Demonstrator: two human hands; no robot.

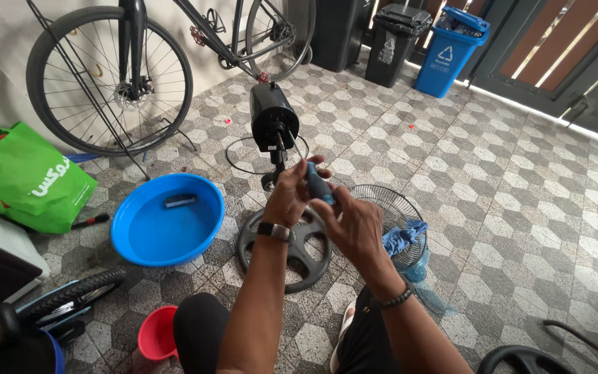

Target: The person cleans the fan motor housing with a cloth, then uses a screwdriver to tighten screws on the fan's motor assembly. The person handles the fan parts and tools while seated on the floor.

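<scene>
Patterned floor tiles carry a stripped fan (273,118) near their middle; the left hand (289,194) and right hand (354,225) both grip a blue-handled screwdriver (318,183), best kept straight on the motor's shaft

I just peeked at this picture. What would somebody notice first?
First, the two hands in the middle: the left hand and right hand hold a blue-handled screwdriver against the black fan motor on its stand. Just left sits a bright blue basin on the tiled floor, with a bicycle wheel behind it against the wall.
</scene>
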